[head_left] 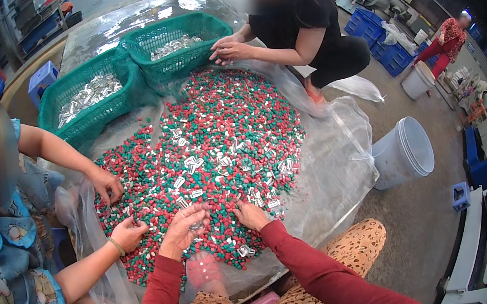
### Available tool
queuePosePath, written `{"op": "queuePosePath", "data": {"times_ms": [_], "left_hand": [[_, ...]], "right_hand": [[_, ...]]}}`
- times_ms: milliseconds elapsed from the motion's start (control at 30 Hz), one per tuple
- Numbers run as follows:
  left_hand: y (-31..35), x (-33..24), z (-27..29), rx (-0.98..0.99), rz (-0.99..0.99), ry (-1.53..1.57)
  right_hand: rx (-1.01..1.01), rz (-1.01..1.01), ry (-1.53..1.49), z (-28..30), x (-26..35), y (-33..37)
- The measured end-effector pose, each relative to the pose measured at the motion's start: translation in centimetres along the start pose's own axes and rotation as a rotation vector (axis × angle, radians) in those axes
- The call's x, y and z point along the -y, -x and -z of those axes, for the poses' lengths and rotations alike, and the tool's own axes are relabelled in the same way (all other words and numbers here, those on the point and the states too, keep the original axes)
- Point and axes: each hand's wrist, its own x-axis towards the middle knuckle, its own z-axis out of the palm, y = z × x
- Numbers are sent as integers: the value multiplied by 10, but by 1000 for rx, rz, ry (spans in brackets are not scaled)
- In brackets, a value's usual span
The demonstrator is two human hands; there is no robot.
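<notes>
A wide pile of small red, green and white pieces (209, 132) lies spread on a sheet, with shiny silvery clear pieces (193, 163) scattered among them. Over its near edge, my left hand (184, 229) is curled, palm partly up, around what look like a few silvery pieces. My right hand (251, 215) is just to the right, fingertips pinched together at the surface of the pile; anything between them is too small to make out. Between my forearms, my foot in a pink sandal (203, 270) touches the near edge of the pile.
Two green mesh baskets (64, 133) holding silvery pieces stand at the far left. One person's hands (130, 233) work at the left of the pile; another person (306, 23) squats at the far side. A white bucket (392, 155) stands right of the translucent sheet (337, 166).
</notes>
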Motion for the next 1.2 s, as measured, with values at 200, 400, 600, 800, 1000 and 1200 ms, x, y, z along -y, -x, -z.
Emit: {"op": "queuePosePath", "data": {"times_ms": [200,400,600,800,1000,1200], "left_hand": [[3,-2,4,-155,-68,-90],[3,-6,-8,-94,-135,-150],[-8,12,-4,-200,-251,-732],[-28,31,-17,-274,-398,-988],[0,9,13,-337,-243,-1485],[0,16,18,-616,-490,-1595]], "right_hand": [[76,98,-602,8,2,-4],[-164,-20,-834,30,0,11],[185,-292,-1069,59,48,26],[302,-220,-963,84,51,35],[-64,-288,-607,103,-20,53],[-36,-216,-398,26,-12,24]]}}
